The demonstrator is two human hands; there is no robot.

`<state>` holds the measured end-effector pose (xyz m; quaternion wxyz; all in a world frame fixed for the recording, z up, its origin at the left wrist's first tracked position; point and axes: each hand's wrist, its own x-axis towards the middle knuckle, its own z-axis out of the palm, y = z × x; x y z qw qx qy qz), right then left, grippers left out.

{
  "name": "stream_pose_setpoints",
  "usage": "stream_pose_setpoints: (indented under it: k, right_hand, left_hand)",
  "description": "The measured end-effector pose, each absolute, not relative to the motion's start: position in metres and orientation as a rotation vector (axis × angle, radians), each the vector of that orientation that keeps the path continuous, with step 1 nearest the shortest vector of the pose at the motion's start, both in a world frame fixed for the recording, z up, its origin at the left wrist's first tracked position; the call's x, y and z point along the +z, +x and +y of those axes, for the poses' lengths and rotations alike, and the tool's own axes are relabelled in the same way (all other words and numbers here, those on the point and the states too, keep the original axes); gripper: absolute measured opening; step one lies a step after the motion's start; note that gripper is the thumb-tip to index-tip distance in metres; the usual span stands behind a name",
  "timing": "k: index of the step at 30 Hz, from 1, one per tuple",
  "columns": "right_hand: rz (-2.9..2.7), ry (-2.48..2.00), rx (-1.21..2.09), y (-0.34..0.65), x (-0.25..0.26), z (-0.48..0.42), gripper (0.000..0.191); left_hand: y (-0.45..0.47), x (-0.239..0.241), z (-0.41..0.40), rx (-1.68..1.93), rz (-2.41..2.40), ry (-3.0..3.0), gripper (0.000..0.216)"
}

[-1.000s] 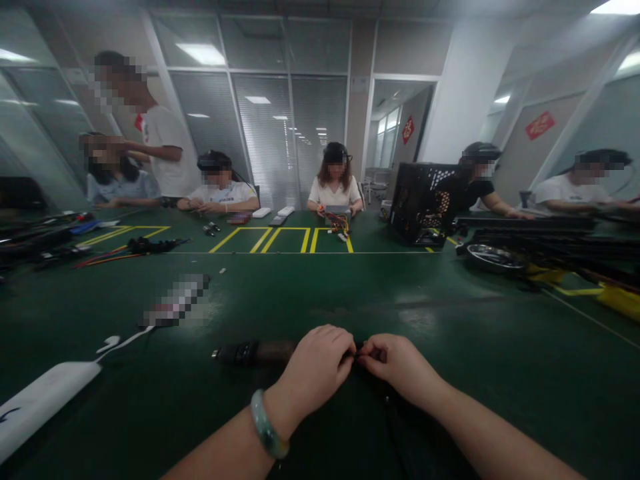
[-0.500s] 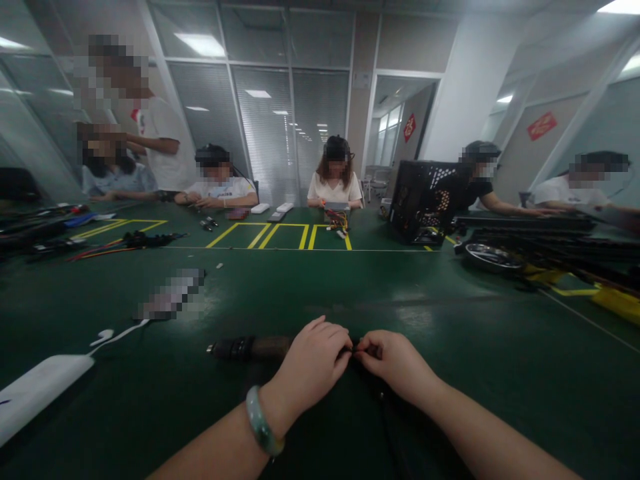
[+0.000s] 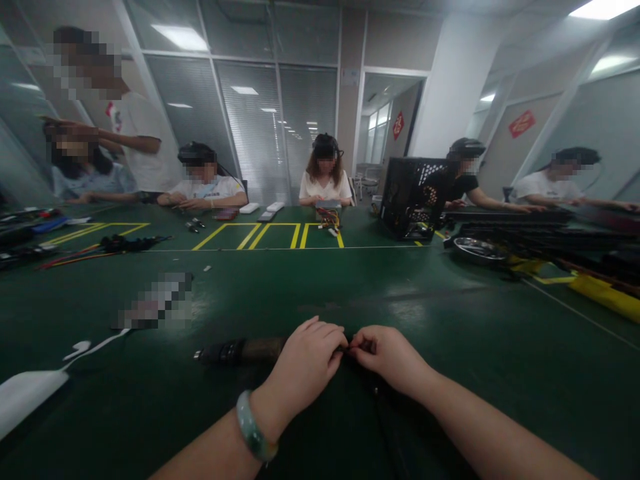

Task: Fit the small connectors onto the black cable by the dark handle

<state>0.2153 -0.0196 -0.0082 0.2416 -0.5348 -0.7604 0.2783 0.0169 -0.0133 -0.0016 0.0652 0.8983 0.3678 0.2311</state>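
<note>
Left hand [image 3: 304, 365] and right hand [image 3: 389, 357] pinch tight on what looks like a thin black wire [image 3: 353, 347], just beside a dark tube [image 3: 240, 350].

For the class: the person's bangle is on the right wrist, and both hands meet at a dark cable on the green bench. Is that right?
No: the bangle is on the left wrist, not the right, as the head view shows. The left hand and right hand do meet at a dark cable on the green bench.
</note>
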Motion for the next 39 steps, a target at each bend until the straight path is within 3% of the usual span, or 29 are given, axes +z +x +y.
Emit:
stream_pose_setpoints:
  k: [15,27,39]
  right_hand:
    - [-2.078,-1.478,0.748,0.2166,-0.0080,-0.0207,0.011]
    - [-2.053,-1.482,0.848,0.2175,-0.0116,-0.0184,0.014]
    - [-2.126,-1.481,0.666,0.2160,-0.0048,-0.0215,0.011]
  left_hand:
    - [0.0171,0.0009,-0.0125,0.676,1.165,2.694,0.009]
    - [0.0159,0.0013,-0.0131,0.599,1.185,2.674,0.016]
    - [0.0161,-0.0011,-0.0129,0.625,1.159,2.669,0.014]
